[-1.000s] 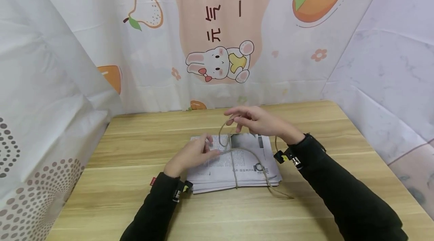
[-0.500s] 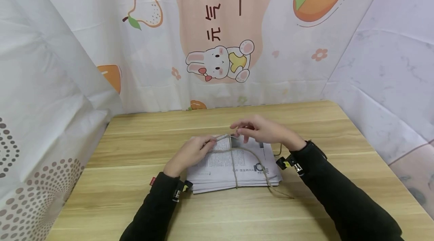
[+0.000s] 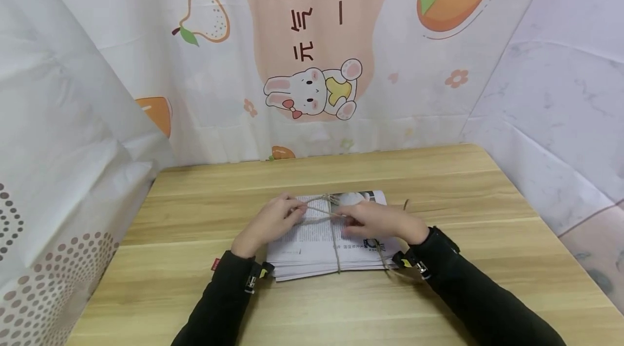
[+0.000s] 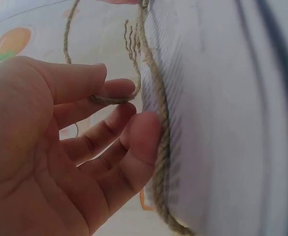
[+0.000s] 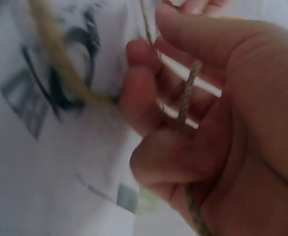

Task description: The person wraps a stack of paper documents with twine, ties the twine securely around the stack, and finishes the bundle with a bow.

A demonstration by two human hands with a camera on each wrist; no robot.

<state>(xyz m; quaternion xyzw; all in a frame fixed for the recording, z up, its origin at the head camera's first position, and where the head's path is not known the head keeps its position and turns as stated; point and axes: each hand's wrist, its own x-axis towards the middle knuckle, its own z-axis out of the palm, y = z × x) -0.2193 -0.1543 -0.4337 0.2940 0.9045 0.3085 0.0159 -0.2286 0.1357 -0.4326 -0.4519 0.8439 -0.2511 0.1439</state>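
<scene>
A stack of printed newspapers (image 3: pixel 307 248) lies on the table, with brown twine (image 3: pixel 336 251) running across its top. At the stack's left side, my left hand (image 3: pixel 268 221) pinches a loop of the twine between thumb and index finger; in the left wrist view, another twine strand (image 4: pixel 159 147) passes by its other fingertips along the paper. My right hand (image 3: pixel 382 220) is over the right part of the stack. In the right wrist view, its lower fingers curl round a twine length (image 5: pixel 186 101), and another strand crosses the print beside them. The frayed twine end (image 4: pixel 130 39) shows beyond the left fingers.
The wooden table (image 3: pixel 195 292) extends around the stack. Behind it hangs a printed curtain (image 3: pixel 214 91), and a pale marbled sheet (image 3: pixel 560 118) hangs at the right. A small red tag (image 3: pixel 215 264) shows beside my left sleeve.
My right hand has come down and nearer, from above the far edge onto the stack. My left hand has closed on the twine loop, which now stretches between both hands.
</scene>
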